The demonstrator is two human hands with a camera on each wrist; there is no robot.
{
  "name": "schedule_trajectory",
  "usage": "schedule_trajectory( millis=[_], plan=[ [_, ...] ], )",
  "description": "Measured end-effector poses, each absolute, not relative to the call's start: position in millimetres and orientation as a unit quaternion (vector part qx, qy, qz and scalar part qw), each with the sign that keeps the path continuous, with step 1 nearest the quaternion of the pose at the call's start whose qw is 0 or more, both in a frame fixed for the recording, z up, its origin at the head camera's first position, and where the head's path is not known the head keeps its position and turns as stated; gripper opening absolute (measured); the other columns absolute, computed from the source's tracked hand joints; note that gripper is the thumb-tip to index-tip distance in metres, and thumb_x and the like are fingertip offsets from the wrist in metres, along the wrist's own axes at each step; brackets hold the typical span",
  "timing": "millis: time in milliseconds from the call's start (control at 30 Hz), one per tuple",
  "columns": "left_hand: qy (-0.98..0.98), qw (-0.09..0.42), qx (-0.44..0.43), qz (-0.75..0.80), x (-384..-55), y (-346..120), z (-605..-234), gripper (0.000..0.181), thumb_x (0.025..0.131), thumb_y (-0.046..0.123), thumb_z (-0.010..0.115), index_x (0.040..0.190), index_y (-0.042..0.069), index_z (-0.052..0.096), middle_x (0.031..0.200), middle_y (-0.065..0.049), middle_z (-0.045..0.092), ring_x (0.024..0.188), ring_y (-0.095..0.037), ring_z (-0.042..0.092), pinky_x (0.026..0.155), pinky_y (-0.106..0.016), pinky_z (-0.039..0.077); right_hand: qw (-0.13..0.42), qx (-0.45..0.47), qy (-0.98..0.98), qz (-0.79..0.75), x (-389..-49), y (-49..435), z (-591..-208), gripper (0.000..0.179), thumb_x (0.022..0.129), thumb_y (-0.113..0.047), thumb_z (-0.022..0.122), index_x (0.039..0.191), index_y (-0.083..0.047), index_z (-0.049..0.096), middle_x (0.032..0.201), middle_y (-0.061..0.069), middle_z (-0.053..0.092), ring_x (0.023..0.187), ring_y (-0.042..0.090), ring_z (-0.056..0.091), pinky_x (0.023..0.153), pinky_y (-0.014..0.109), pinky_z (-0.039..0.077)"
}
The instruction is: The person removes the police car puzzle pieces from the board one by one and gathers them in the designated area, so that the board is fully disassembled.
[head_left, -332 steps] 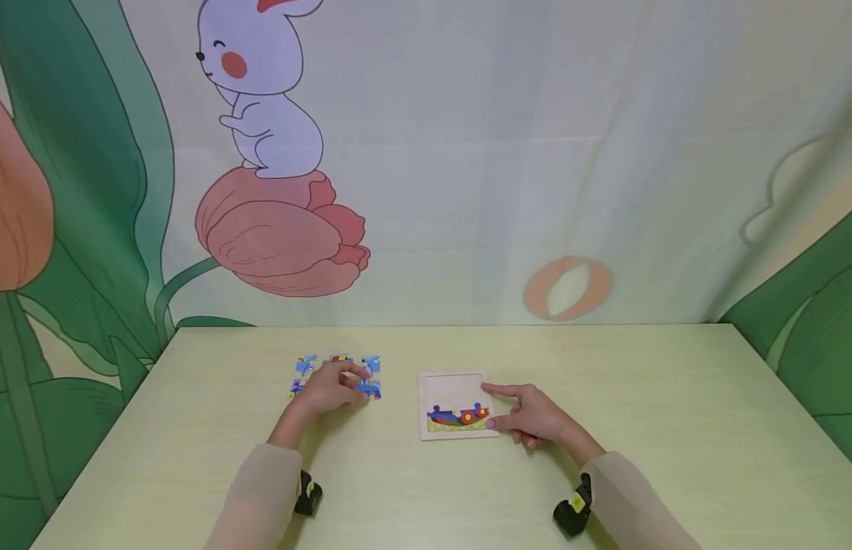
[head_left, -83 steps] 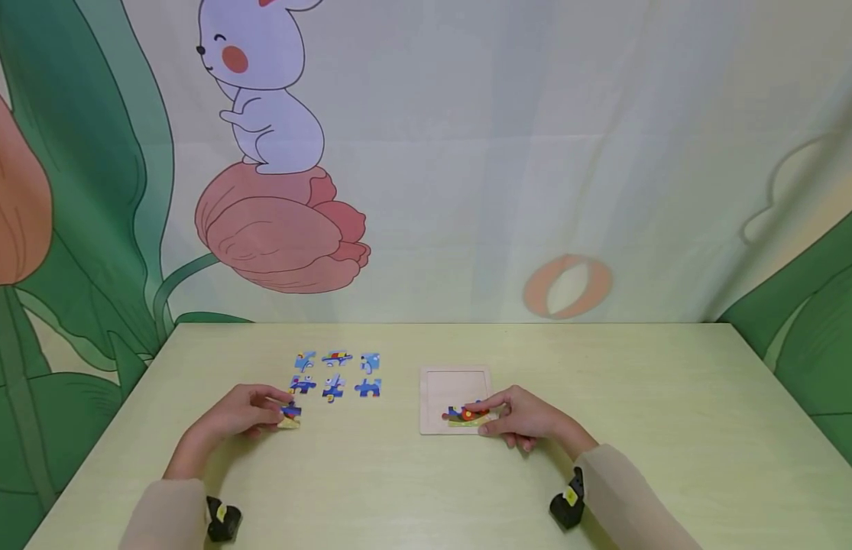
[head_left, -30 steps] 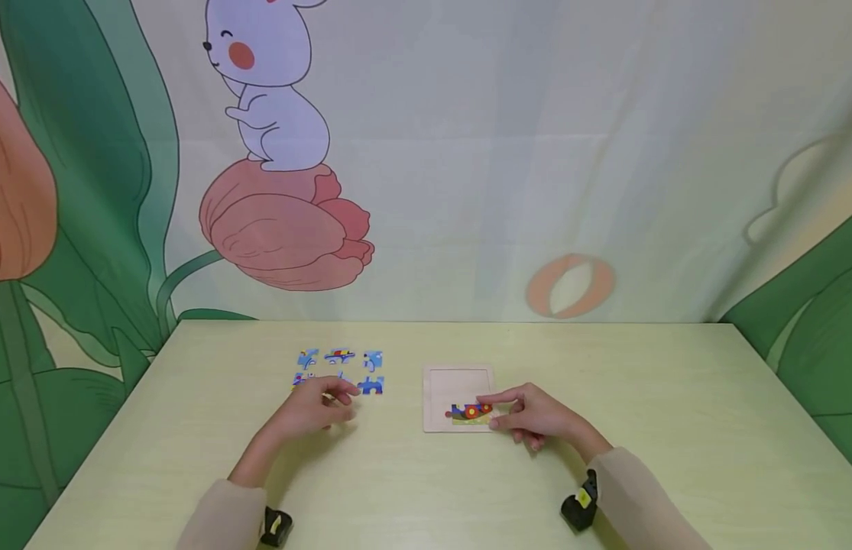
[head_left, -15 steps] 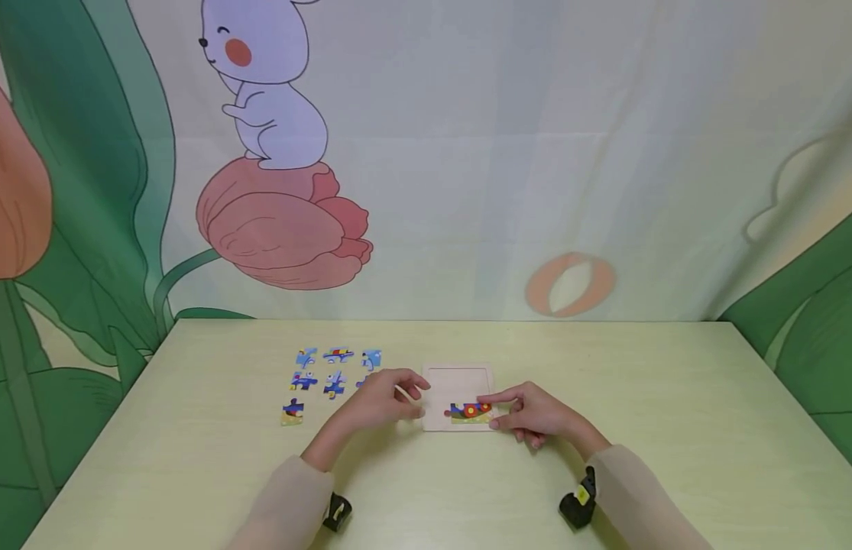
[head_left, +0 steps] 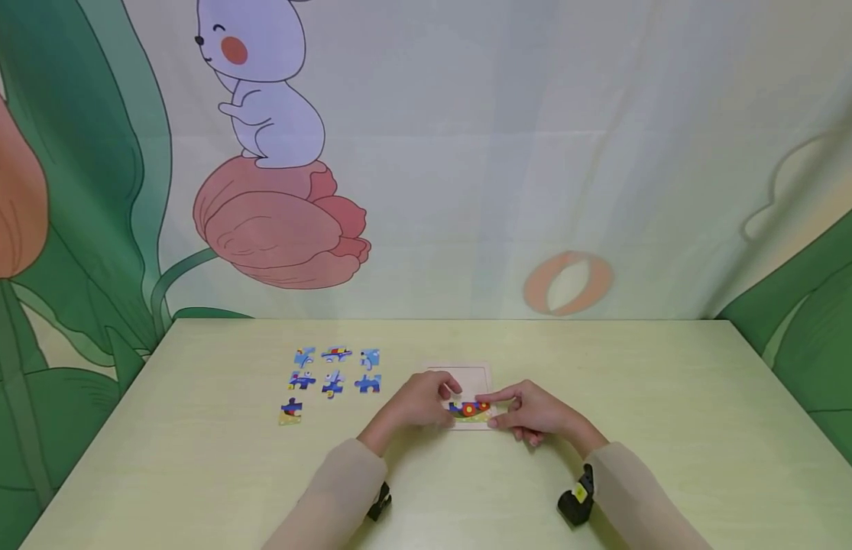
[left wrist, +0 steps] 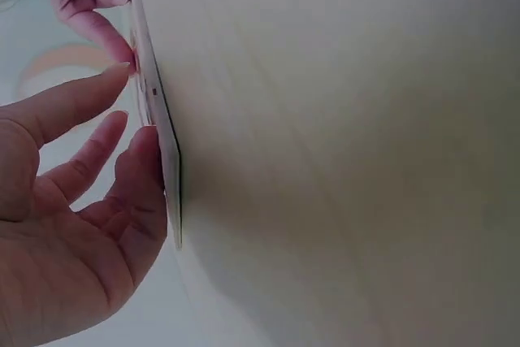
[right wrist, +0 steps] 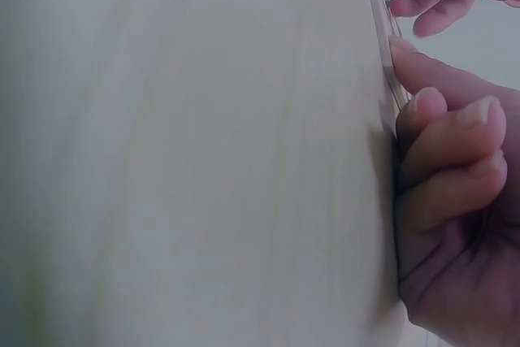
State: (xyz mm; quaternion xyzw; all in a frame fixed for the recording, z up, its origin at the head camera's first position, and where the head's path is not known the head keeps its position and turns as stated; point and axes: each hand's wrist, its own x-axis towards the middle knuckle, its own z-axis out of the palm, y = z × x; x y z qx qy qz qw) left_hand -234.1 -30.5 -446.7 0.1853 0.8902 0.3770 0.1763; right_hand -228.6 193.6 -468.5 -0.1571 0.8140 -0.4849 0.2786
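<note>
My left hand [head_left: 424, 399] reaches over the left side of a small square wooden puzzle frame [head_left: 474, 376], its fingers loosely bent. In the left wrist view, the left fingertips [left wrist: 146, 137] are right at the frame's edge. Joined jigsaw pieces [head_left: 469, 411] with red wheels and yellow ground lie along the frame's bottom. My right hand [head_left: 536, 412] rests at the frame's right side, index finger at the top of these pieces and thumb at the lower right edge. Its other fingers curl under, as the right wrist view shows. The left end of the pieces is hidden behind my left hand.
Several loose jigsaw pieces [head_left: 332, 382] lie in two rows left of the frame. One more piece [head_left: 291, 412] with a yellow base sits below them. Behind the pale table [head_left: 646, 397] hangs a printed curtain [head_left: 426, 153].
A bottom-row piece has come out of the frame and now lies below the loose rows. My left hand let it go and moved right to the frame. The right hand stays at the frame.
</note>
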Motion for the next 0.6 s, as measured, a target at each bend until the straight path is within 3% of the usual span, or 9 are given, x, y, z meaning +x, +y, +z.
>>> schedule_trajectory(
  millis=[600],
  plan=[
    [0.912,0.163,0.176,0.334,-233.1,-23.4,-446.7,0.033,0.065,0.006,0.078,0.094,0.006,0.063,0.084,-0.001,0.057,0.079,-0.014,0.049,0.077,-0.030,0.041,0.280,-0.157,0.812,-0.488,-228.3,192.5,-466.5,0.045,0.083,-0.017,0.067,0.125,-0.008,0.056,0.042,-0.002,0.045,0.030,0.005,0.036,0.033,0.020,0.033]
  ],
)
